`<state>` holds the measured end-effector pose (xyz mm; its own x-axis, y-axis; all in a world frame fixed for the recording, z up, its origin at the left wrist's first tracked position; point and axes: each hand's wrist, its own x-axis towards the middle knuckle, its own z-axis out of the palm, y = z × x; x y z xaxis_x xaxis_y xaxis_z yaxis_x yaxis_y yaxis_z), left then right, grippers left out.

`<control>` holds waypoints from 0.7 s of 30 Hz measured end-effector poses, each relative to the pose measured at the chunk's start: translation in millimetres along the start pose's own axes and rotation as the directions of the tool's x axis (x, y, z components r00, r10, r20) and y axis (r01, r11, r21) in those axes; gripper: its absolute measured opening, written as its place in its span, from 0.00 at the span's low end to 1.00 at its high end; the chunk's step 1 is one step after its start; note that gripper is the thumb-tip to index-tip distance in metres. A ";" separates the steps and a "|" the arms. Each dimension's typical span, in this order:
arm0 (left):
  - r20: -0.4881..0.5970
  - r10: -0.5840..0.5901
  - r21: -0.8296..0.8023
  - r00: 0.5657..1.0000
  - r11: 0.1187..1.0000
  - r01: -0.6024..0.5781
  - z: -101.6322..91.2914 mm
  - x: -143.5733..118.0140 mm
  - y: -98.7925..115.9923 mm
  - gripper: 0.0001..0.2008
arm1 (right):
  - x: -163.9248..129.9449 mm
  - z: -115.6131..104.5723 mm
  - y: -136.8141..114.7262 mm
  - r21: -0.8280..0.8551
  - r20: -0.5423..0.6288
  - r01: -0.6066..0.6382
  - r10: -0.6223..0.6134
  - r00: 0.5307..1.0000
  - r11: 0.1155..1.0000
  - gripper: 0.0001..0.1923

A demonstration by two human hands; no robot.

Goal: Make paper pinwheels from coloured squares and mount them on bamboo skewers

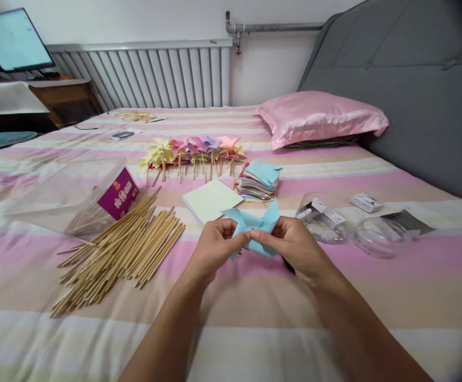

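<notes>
A light blue paper pinwheel [268,221] is held between my two hands, both thumbs meeting at its centre. My left hand [217,246] pinches its left side, and my right hand [290,241] grips the right side. Just beyond lies a stack of pale yellow paper squares [212,200]. Behind my right hand is a pile of cut coloured paper pieces [259,180], a blue one on top. A bundle of thin wooden sticks [123,252] lies to the left of my left hand. Something dark under my right hand is mostly hidden.
Finished pinwheels on sticks [193,151] lie in a row farther back. A clear plastic tub [75,196] rests on its side at left. Round clear containers [380,237] and a small white box [367,202] are at right. A pink pillow [321,118] leans near the grey headboard [406,69].
</notes>
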<state>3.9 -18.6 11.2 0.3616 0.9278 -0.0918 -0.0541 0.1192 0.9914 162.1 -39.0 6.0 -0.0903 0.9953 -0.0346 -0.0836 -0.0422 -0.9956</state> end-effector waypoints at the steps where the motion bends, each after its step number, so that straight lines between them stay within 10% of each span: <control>1: 0.007 0.001 0.004 1.000 1.000 -0.001 -0.2 -0.2 0.4 0.10 | 0.7 0.8 1.3 0.034 -0.022 0.000 0.001 1.000 0.999 0.14; 9: -0.037 0.047 -0.006 0.998 0.999 -0.048 -0.3 2.0 -0.8 0.15 | 7.6 -2.1 6.8 0.262 -0.205 0.005 0.050 0.977 0.965 0.15; 21: -0.140 0.203 0.112 0.969 0.976 -0.188 1.5 4.4 -10.1 0.06 | 1.9 12.5 2.2 0.202 -0.135 0.043 -0.016 0.991 0.978 0.14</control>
<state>7.4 -16.2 0.9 0.2097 0.9728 0.0988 -0.0165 -0.0975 0.9951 149.4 -38.3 4.9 0.0458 0.9985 -0.0305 -0.2865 -0.0161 -0.9580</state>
